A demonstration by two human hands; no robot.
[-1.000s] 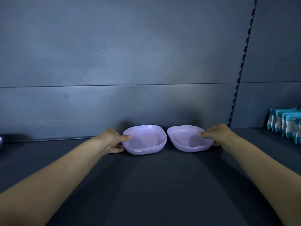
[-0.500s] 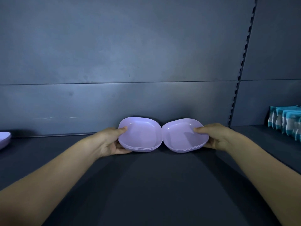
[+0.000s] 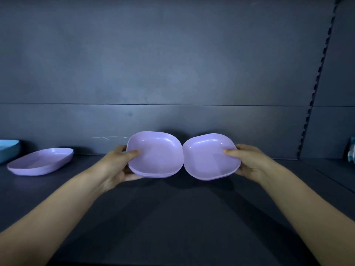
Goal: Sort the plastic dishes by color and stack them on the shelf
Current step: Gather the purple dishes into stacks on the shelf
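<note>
Head camera view, looking forward and down along two bare forearms that reach out over a dark grey shelf (image 3: pixel 172 217). The left hand (image 3: pixel 115 167) grips a left stack of lilac plastic dishes (image 3: pixel 154 154), shallow and square with rounded corners. Its thumb presses inside the rim and its curled fingers sit beneath the stack. The right hand (image 3: pixel 249 163) pinches a right stack of lilac plastic dishes (image 3: pixel 208 158) of the same shape in the mirror manner, thumb on the rim, fingers underneath. Both stacks are tilted so their hollows face the camera, and their inner edges touch over the middle of the shelf, near the dark back panel (image 3: pixel 172 73). Well apart to the left, a larger lilac oblong plastic tray (image 3: pixel 40 163) lies flat on the shelf. Just beyond it a light blue plastic dish (image 3: pixel 8 150) is cut off by the picture's edge. At the far right edge, blue and white packets (image 3: pixel 351 152) stand beyond a slotted metal upright (image 3: pixel 318 83), too blurred to tell more
</note>
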